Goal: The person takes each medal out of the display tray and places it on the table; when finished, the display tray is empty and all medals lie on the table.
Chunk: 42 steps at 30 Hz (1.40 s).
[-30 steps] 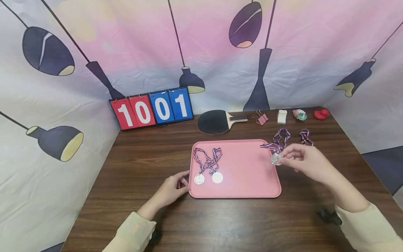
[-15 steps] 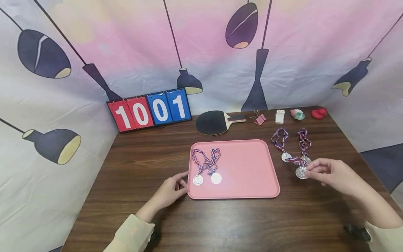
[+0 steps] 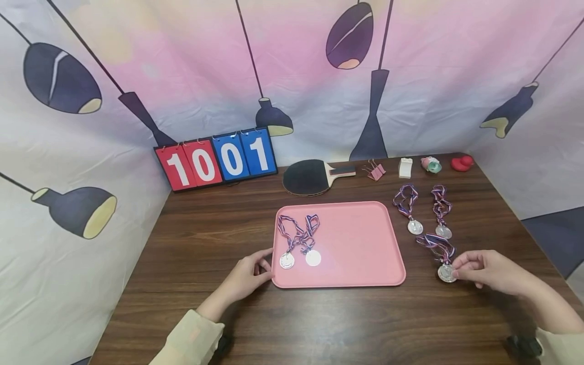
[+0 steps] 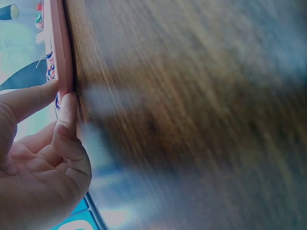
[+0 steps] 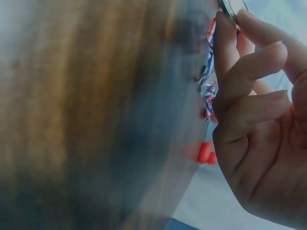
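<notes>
My right hand (image 3: 495, 271) pinches the edge of a silver medal (image 3: 446, 274) between thumb and fingers, right of the pink tray (image 3: 356, 243). The medal also shows at the top of the right wrist view, its disc (image 5: 232, 9) edge-on between the fingertips. Its striped ribbon (image 3: 435, 243) trails behind it on the table. A second medal (image 3: 415, 226) and a third medal (image 3: 443, 231) lie just beyond. My left hand (image 3: 248, 274) touches the tray's left edge with thumb and fingers apart; the left wrist view shows the fingertips against its rim (image 4: 62, 52).
Inside the tray lie two medals (image 3: 287, 260) with knotted ribbons. Behind stand a scoreboard (image 3: 216, 159), a table tennis bat (image 3: 310, 177), a pink binder clip (image 3: 374, 170), a white block (image 3: 405, 168), a small pink-and-green figure (image 3: 431, 165) and a red duck (image 3: 463, 163).
My right hand has carried the medal from over the tray's right edge rightward, then down and nearer to me, uncovering the two medals behind. The left hand stays at the tray.
</notes>
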Each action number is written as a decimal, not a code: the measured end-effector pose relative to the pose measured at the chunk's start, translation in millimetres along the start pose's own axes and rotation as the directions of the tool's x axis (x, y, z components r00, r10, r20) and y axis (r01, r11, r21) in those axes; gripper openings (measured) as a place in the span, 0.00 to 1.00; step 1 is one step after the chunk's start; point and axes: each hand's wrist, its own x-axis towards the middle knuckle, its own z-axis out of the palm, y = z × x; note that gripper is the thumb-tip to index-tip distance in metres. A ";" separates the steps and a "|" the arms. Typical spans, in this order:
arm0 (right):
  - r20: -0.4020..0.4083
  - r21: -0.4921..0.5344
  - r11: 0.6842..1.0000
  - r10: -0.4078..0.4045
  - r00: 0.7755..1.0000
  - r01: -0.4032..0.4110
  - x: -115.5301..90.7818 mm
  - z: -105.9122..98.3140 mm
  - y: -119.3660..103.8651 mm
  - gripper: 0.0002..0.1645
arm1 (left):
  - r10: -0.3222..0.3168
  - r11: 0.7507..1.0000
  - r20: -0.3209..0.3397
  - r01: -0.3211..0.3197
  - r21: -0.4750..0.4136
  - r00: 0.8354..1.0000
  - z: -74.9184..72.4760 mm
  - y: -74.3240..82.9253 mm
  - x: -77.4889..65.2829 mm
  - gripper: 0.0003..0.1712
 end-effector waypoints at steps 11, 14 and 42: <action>0.049 0.044 0.999 -0.015 0.999 0.013 -7.2 11.8 5.4 0.12 | 0.003 1.000 -0.002 -0.003 0.008 1.000 0.6 -1.7 -0.4 0.30; 0.057 0.061 0.997 -0.043 0.997 0.040 -8.8 14.3 5.2 0.12 | -0.002 1.000 -0.004 0.002 0.012 1.000 0.7 -2.3 -0.5 0.31; -0.262 -0.261 0.956 -0.206 0.943 0.136 9.2 17.1 -17.6 0.11 | 0.013 1.000 -0.010 -0.013 0.023 1.000 0.5 -2.9 -1.4 0.30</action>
